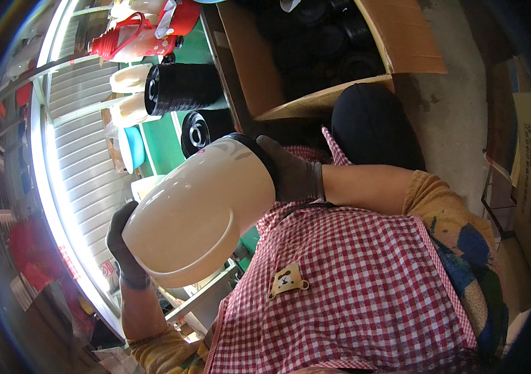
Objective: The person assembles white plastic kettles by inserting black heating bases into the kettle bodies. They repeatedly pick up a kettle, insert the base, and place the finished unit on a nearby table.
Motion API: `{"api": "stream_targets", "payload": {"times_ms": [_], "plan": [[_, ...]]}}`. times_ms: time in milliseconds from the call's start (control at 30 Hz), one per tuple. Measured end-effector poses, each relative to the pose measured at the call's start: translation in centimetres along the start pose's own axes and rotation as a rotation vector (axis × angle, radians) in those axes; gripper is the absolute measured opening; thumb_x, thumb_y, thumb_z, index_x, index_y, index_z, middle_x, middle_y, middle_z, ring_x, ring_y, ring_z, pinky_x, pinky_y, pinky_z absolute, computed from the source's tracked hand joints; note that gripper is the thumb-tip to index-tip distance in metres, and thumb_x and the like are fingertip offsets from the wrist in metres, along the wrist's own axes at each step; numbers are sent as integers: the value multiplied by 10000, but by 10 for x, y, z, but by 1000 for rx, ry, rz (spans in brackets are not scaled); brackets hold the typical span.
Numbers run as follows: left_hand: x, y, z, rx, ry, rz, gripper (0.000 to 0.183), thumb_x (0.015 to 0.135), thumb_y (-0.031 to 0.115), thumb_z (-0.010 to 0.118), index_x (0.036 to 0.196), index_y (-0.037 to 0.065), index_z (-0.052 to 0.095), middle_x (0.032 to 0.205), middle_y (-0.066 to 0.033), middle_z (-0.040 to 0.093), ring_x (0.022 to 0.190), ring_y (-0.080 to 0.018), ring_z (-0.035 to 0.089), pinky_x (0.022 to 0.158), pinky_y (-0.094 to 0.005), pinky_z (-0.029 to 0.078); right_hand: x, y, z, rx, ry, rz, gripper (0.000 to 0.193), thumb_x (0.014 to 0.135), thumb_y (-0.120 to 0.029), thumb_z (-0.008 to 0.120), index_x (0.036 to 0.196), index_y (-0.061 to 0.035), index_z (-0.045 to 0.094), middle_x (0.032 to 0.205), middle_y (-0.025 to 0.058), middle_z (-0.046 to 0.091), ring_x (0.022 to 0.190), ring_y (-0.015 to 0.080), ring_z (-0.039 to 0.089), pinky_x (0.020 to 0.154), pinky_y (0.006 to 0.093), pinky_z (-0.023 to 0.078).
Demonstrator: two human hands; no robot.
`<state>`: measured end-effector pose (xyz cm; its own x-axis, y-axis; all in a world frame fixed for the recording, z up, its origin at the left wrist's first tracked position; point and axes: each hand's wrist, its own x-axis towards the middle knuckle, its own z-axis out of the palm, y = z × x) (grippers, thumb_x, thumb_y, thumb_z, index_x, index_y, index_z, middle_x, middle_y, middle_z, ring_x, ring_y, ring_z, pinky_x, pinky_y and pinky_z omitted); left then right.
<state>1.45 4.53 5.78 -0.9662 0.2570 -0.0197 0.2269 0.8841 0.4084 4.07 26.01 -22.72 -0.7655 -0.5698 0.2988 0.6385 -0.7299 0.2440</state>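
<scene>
cream jug body (pixel 200 193), toward nine o'clock of centre, held between two gloved hands: the left hand (pixel 127 240) cups its end at eight o'clock; the right hand (pixel 288 171) grips about the dark rim (pixel 250 146) near two o'clock. the glossy shell appears to be stiff plastic — probably light for its bulk, slippery along the smooth flank, likelier to scuff than shatter. surest holds: the rim — or the curved handle (pixel 217 257) at six o'clock.
</scene>
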Motion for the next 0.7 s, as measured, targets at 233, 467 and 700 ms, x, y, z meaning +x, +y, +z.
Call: {"api": "stream_targets", "payload": {"times_ms": [233,467,700], "plan": [[4,2,-2,33,0,-40,307,869,81,666,1131,-62,597,1002,-115,663,890,-176,647,790,-308,529,1,-1,-6,56,-43,20,669,868,-615,575,1373,-183,503,1401,73,502,1283,259,463,1070,499,388],[8,7,-1,52,-10,14,297,883,118,657,1115,-59,600,991,-118,663,877,-177,650,777,-307,531,1,-1,-10,34,-46,47,625,891,-588,563,1364,-183,507,1370,58,523,1268,240,470,1042,495,419],[11,17,7,182,-38,60,296,883,141,662,1098,-54,605,965,-115,665,860,-171,652,763,-302,529,1,2,-12,50,-35,66,586,926,-581,501,1361,-188,497,1351,58,530,1246,219,479,1032,478,433]]}}
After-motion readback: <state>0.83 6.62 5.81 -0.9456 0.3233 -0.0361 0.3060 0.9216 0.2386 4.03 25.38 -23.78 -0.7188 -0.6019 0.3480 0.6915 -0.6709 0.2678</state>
